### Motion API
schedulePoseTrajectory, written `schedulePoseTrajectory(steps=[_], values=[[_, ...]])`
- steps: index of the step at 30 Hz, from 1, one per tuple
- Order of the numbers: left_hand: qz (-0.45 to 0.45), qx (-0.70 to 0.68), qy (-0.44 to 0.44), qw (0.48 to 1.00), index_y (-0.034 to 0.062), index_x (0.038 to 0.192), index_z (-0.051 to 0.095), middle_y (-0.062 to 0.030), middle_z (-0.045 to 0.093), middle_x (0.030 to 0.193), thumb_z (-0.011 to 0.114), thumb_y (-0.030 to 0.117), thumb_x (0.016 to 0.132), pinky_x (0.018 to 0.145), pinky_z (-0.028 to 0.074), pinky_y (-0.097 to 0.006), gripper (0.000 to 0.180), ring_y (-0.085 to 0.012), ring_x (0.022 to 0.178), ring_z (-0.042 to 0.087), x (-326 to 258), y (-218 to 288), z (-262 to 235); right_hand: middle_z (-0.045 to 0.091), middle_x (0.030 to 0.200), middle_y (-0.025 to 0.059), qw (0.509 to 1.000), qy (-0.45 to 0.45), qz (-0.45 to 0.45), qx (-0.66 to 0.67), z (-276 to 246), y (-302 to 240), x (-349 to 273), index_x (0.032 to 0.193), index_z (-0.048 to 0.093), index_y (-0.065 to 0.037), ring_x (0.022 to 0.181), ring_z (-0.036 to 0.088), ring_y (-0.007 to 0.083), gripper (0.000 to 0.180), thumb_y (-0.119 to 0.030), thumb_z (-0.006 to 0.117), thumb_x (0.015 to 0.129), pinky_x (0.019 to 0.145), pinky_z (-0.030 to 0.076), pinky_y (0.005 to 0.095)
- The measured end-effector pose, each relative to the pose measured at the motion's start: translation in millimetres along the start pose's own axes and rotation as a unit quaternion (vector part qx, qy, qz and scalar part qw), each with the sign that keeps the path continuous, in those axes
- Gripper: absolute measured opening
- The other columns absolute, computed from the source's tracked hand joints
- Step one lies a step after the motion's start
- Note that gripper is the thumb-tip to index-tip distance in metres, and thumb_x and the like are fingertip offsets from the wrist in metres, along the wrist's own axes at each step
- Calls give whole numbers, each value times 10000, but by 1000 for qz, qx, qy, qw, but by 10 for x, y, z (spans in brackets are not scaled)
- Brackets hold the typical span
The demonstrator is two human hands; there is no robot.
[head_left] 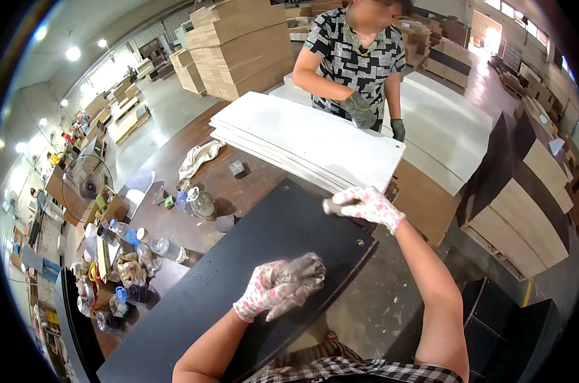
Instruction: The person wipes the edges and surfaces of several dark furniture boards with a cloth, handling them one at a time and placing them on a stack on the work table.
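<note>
A long black board [238, 268] lies across the table before me, with round holes near its right end. Above its middle is my left hand [270, 290], in a white glove with pink dots, its fingers closed around a crumpled grey rag [310, 267]. My right hand [372, 209], gloved alike, hovers over the board's far right edge, close to the white boards. Its fingers are drawn together at a greyish tip; whatever they pinch is too small to make out.
A co-worker in dark gloves [359, 110] stands behind the stacked white boards [308, 134]. Bottles [168, 249], a glass jar [201, 203], a pale cloth [200, 159] and small grey blocks [238, 169] occupy the table's left. Panel stacks [519, 217] stand at right; a fan [88, 185] is far left.
</note>
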State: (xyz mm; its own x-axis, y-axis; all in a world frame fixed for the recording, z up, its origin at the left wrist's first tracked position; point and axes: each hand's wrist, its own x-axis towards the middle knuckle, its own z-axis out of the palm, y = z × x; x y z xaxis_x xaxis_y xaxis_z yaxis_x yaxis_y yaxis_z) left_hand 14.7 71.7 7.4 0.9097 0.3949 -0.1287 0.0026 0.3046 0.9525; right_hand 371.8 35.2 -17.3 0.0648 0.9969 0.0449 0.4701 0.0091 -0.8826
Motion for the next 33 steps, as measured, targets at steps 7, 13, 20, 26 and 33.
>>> schedulePoseTrajectory(steps=[7,13,20,26,33], values=[[13,138,57,989,-50,1063,683,-28,658,960,737,171,850,783,502,-278,312,-109,869,607,73,-13,-49,765,1057,72,1000,0,15,-17,316,-139,1420,1174,746,-133,1005,686,151,295,-182,766,884,922,523,311],[-8,18,79,997,-54,1080,667,-34,672,965,773,165,859,761,522,-268,328,-91,850,606,24,-229,-181,755,1111,76,999,-28,-40,-8,214,101,967,1193,729,-112,1050,687,219,330,-195,762,875,980,504,335],[58,1,59,997,-87,1291,573,-122,705,1097,736,195,913,820,562,-305,499,-162,919,680,105,-194,-30,724,1177,78,994,36,-18,-99,-324,-60,-1341,1127,737,-82,1123,671,233,297,-153,797,845,987,529,380],[272,530,108,796,-28,1378,539,-181,651,1269,675,293,897,944,517,-393,595,-314,1111,643,708,-244,-71,733,1115,101,972,230,-18,-54,79,70,-2372,1133,731,-72,1035,703,261,331,-69,801,809,930,555,361],[273,695,-11,665,116,1420,524,-126,536,1430,694,415,855,1174,349,-460,662,-341,1396,443,1251,-387,952,697,1168,85,882,454,-9,128,648,233,-2537,1158,710,-42,1065,669,182,310,26,754,859,945,536,318]])
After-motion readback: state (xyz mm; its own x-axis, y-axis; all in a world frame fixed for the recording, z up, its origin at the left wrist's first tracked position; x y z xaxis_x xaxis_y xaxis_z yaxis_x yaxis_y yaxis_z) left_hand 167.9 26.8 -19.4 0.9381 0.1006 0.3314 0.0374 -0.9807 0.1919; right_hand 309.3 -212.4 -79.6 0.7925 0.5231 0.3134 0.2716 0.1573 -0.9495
